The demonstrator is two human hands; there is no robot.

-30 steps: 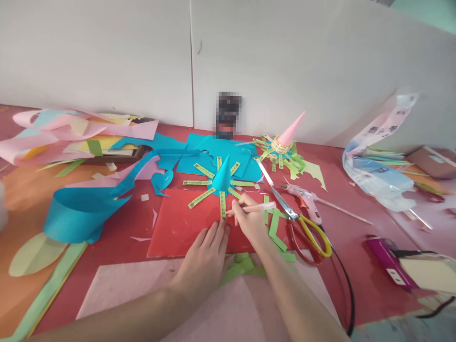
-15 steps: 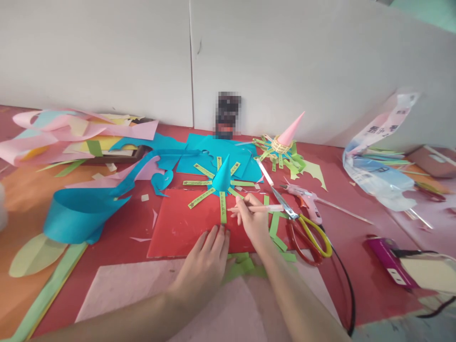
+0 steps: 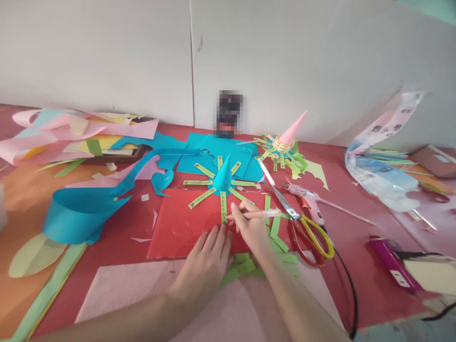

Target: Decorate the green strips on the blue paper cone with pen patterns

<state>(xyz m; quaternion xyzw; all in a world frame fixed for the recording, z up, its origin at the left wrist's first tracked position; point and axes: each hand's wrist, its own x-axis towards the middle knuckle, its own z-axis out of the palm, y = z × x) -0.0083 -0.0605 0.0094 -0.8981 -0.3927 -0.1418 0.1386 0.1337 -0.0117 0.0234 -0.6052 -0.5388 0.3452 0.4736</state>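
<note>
A blue paper cone (image 3: 223, 175) stands with several green paper strips spread around its base, most marked with dark writing and some with stars. My right hand (image 3: 249, 223) grips a pale pink pen (image 3: 261, 214), its tip at the lower end of the front strip (image 3: 223, 204). My left hand (image 3: 210, 251) lies flat with fingers stretched, fingertips on the red board (image 3: 178, 223) near that strip's end. Loose green strips (image 3: 245, 266) lie between and beneath my forearms.
Scissors (image 3: 292, 214) and a pink glue gun (image 3: 302, 197) lie to the right, near a purple power strip (image 3: 394, 266). A pink cone (image 3: 294, 130) with strips stands behind. Blue curled paper (image 3: 74, 213) is at left, a plastic bag (image 3: 381, 175) at far right.
My right hand and the pen have shifted slightly down along the front strip, where more writing shows near its lower end. My left hand stays almost in place.
</note>
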